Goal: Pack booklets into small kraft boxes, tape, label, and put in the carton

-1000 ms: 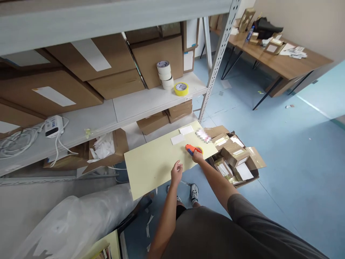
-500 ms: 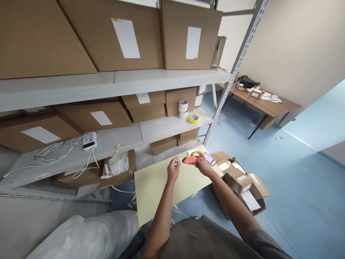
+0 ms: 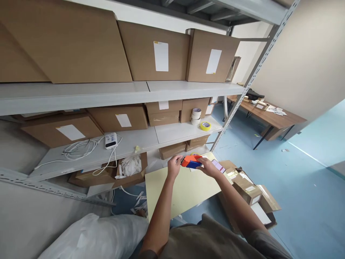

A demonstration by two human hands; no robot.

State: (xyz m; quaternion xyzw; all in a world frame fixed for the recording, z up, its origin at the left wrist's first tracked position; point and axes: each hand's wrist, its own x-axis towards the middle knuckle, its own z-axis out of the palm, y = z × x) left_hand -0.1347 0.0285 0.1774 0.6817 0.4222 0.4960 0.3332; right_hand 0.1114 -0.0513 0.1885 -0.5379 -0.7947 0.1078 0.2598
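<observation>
An orange-and-blue handheld tool (image 3: pixel 192 162) with a dark left end is held up over a pale yellow board (image 3: pixel 185 194). My right hand (image 3: pixel 209 167) is closed on its right end. At the dark end, my left hand (image 3: pixel 174 166) has its fingers pinched together against the tool. The exact kind of tool is too small to make out. Just right of my right hand, a phone (image 3: pixel 218 166) with a lit screen lies on the board. Behind the tool, a yellow tape roll (image 3: pixel 195 154) is mostly hidden.
Shelving (image 3: pixel 107 97) with several cardboard boxes stands ahead. White tape rolls (image 3: pixel 196 117) and a yellow roll (image 3: pixel 205 126) rest on the middle shelf, as does a power strip (image 3: pixel 110 140). An open carton (image 3: pixel 265 198) stands right of the board, a plastic-wrapped bundle (image 3: pixel 107 233) at lower left.
The tool has been lifted and turned, so more of its blue side shows. My left hand has closed in on its dark end. The camera view has shifted left and up.
</observation>
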